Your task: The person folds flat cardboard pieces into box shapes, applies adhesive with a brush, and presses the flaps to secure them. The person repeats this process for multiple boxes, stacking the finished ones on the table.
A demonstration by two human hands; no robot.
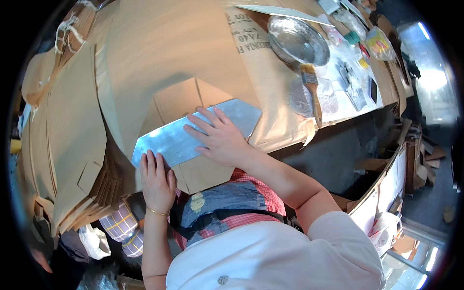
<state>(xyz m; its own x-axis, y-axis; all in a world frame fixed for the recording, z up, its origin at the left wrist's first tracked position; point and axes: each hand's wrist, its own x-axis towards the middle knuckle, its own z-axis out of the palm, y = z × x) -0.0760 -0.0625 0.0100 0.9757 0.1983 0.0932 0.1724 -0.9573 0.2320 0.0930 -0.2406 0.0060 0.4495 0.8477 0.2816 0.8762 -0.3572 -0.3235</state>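
Observation:
A long, shiny metal plate [176, 137] with angled ends lies slantwise across a brown cardboard piece [179, 99] on the table. My right hand [222, 137] rests flat on the middle of the plate, its fingers spread. The fingertips of my left hand [157, 181] touch the plate's near edge at its left end, fingers stretched out. Parts of the cardboard show beyond the plate and on its near side, where it overhangs the table edge in front of my waist. Neither hand has its fingers wrapped round anything.
Stacked brown cardboard sheets [72, 140] stand at the left. At the far right of the table are a round metal bowl [295, 41], a wooden-handled brush [311, 89] beside it and a phone [372, 89]. Brown paper [251, 77] covers the tabletop.

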